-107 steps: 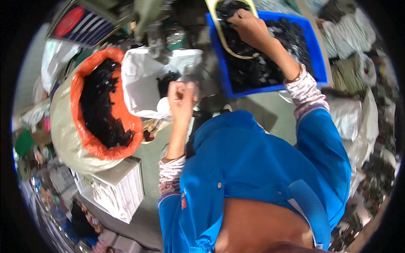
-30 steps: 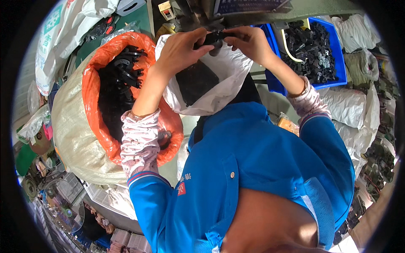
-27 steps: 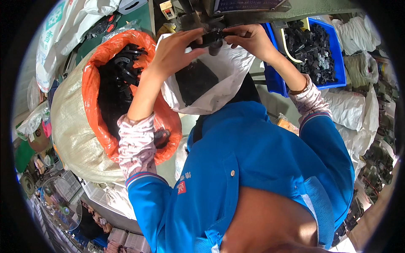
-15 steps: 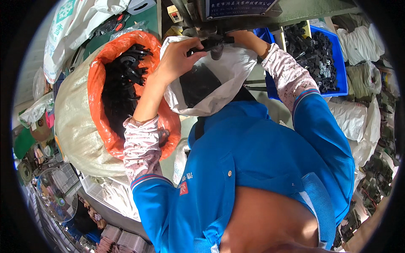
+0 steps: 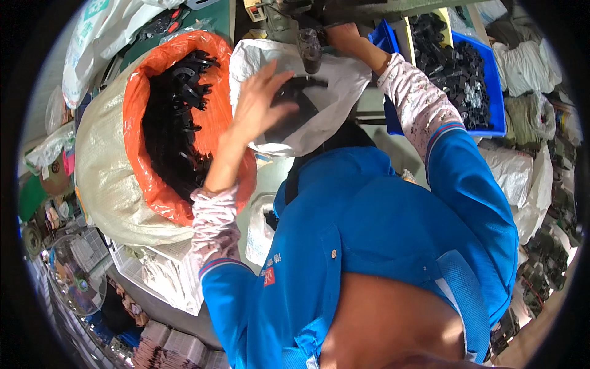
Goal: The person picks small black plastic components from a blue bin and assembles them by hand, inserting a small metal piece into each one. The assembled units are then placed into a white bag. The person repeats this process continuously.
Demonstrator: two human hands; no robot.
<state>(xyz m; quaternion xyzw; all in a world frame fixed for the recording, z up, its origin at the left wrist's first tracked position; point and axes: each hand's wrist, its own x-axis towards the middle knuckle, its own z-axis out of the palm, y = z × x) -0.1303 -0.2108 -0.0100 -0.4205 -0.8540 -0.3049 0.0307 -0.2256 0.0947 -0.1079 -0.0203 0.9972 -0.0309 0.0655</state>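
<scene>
My left hand (image 5: pixel 261 101) is over the mouth of a white woven bag (image 5: pixel 246 61), its fingers spread and slightly blurred, holding nothing. Just past its fingertips, a black plastic part (image 5: pixel 304 83) shows within the bag's mouth, above other dark contents. My right hand (image 5: pixel 345 38) reaches in beside a dark metal machine (image 5: pixel 283 24), close to a rounded metal piece (image 5: pixel 310 55) that juts over the bag. The fingers of that hand are mostly hidden, and whether they grip anything does not show.
To the left stands a big sack (image 5: pixel 101 160) with an orange liner (image 5: pixel 138 123), full of curved black parts (image 5: pixel 187 86). A blue bin (image 5: pixel 496 92) of small black parts (image 5: pixel 464 74) is at the right. A fan (image 5: pixel 77 277) stands at lower left.
My left hand has let go of the black part and opened, drawing down from the machine. The part now shows lower, in the bag's mouth. My right hand has shifted slightly up and left.
</scene>
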